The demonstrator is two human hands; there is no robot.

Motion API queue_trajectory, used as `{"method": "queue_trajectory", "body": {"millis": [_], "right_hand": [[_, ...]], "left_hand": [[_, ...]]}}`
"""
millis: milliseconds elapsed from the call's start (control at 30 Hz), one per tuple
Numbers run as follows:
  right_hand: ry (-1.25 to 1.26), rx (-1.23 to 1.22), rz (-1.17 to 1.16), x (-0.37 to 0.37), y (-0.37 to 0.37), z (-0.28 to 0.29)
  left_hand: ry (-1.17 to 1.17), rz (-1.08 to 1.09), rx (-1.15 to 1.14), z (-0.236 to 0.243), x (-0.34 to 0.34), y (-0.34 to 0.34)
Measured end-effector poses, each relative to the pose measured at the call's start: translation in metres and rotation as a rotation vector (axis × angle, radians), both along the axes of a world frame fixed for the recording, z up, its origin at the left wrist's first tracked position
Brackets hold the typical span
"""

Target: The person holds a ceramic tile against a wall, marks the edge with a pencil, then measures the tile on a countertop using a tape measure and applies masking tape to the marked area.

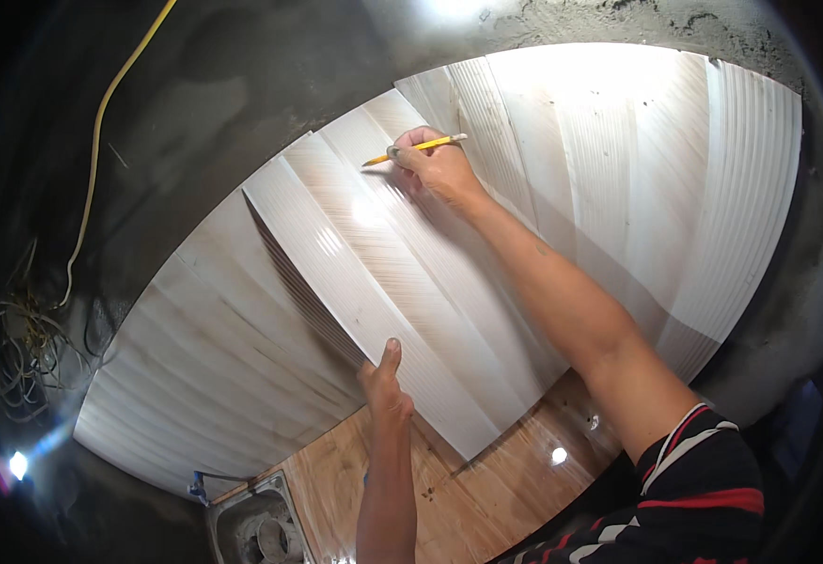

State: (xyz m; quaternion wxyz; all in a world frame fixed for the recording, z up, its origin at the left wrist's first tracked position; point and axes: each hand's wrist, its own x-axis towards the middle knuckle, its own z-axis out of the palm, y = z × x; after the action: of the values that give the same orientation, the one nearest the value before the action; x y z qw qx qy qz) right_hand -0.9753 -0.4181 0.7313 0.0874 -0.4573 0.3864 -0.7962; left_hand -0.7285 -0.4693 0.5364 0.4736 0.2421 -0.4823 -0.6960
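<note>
A yellow pencil (421, 150) is pinched in the fingers of my right hand (438, 169), its point near the upper part of a loose, pale ribbed tile (411, 273). My left hand (388, 383) grips the lower left edge of that tile, thumb on the front face and fingers out of sight behind it. The tile leans against similar tiles on the wall (233, 329), with a dark gap along its left side. Its lower corner reaches over the wood-patterned counter (496, 479).
More striped tiles (609, 141) cover the wall to the right. A metal sink (253, 484) with a blue tap (198, 487) sits at lower left. From the upper left a yellow cable (101, 122) hangs beside coiled wires (21, 348). Bare grey plaster (233, 85) lies above the tiles.
</note>
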Motion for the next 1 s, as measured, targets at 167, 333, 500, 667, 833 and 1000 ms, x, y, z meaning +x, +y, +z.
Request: {"method": "queue_trajectory", "body": {"millis": [167, 333, 500, 667, 833, 1000], "right_hand": [[-0.024, -0.087, 0.100, -0.011, -0.013, 0.013], [0.005, -0.080, 0.102, -0.011, -0.033, 0.022], [0.021, -0.156, 0.098, -0.020, -0.059, 0.052], [0.150, -0.103, 0.091, -0.016, -0.075, 0.071], [0.258, -0.043, -0.004, -0.020, -0.085, 0.077], [0.348, -0.026, -0.085, -0.025, -0.096, 0.084]], "left_hand": [[0.008, 0.009, -0.011, -0.005, 0.000, -0.004], [0.008, 0.061, -0.044, 0.003, 0.001, 0.000], [-0.017, 0.034, -0.020, 0.009, -0.001, 0.005], [-0.023, -0.013, -0.011, 0.004, 0.001, 0.003], [-0.021, 0.014, -0.007, 0.004, 0.000, 0.002], [-0.009, -0.004, 0.002, 0.008, -0.001, 0.004]]}}
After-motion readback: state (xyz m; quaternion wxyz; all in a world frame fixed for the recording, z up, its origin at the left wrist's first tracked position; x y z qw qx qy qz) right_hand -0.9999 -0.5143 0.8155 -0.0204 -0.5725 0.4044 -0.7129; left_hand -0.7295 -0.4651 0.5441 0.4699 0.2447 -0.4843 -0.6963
